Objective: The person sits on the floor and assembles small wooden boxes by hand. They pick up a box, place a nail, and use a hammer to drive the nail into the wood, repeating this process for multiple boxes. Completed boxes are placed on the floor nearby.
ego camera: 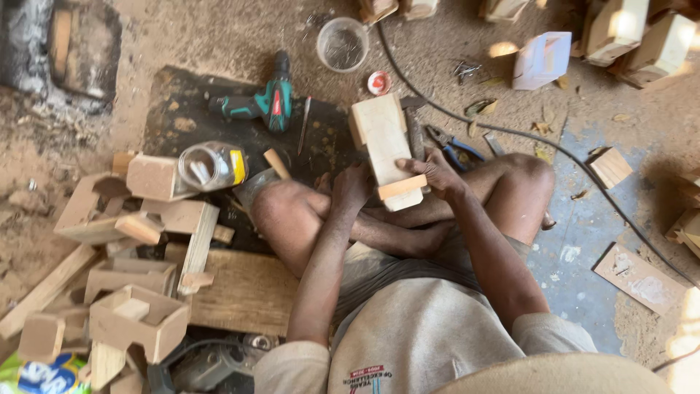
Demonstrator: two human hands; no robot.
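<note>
Gripping wooden box [384, 142] — left hand [352, 186] underneath, right hand [437, 174] clasping side.

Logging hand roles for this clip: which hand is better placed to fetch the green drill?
Probably the left hand: the green drill lies on its side, while the right hand has its grip around the wooden block.
</note>
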